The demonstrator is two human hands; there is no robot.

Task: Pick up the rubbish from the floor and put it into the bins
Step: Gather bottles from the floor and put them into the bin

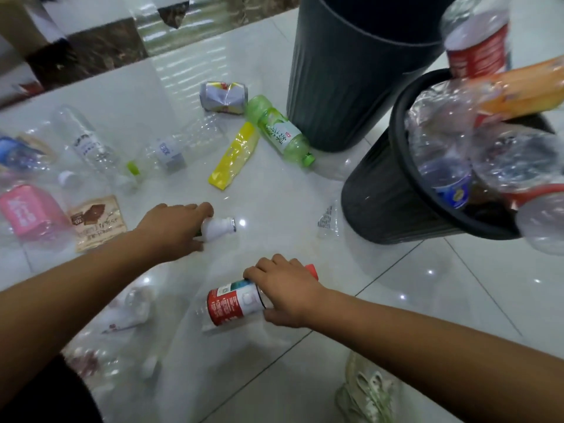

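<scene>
Left hand (175,222) grips small white bottle (217,228) on floor (396,300); right hand (288,290) grips red-labelled bottle (233,303) near bins (381,203).

On tiled floor (396,285): small white plastic bottle (218,228) on its side, neck pointing right, gripped by left hand (174,227). Nearer: clear plastic bottle with red label (235,303) on its side, held by right hand (287,293). Farther back, green plastic bottle (279,132) lies against tall grey ribbed bin (335,87). At right, shorter black bin (396,190) heaped with crushed clear bottles (442,141).

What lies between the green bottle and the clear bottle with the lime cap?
A yellow wrapper lies there, as the head view shows.
</scene>
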